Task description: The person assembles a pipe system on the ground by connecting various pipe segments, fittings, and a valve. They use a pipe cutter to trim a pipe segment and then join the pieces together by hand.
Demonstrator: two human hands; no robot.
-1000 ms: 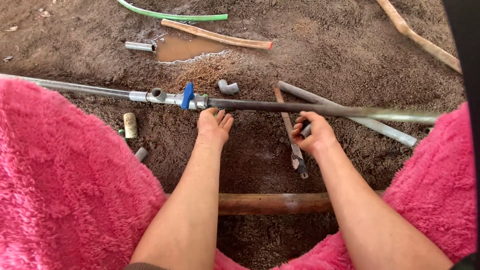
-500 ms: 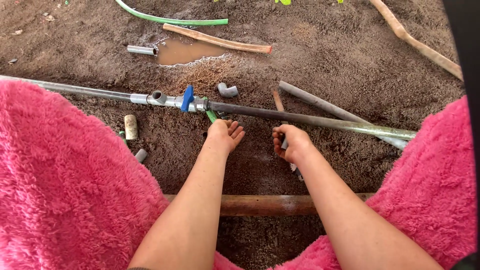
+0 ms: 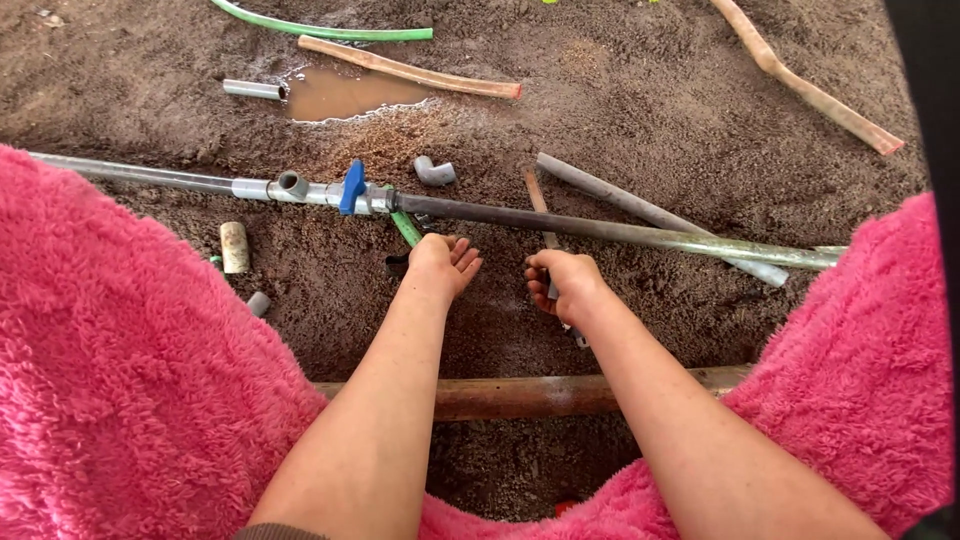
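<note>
Pipe point(image 3: 620, 232) lay across soil, long axis left-right, just beyond both hands, joined at left to fitting with blue valve handle point(image 3: 352, 186). Left hand point(image 3: 443, 262) nearer, just below pipe, fingers loosely spread, holding nothing. Right hand point(image 3: 562, 283) curled around thin tool handle point(image 3: 548, 240) crossing under pipe.

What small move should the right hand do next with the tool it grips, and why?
Probably lift the tool clear of the soil. The right hand is closed around its handle, while its far end lies under the long dark pipe. The left hand rests open beside the green stub near the blue valve handle.
</note>
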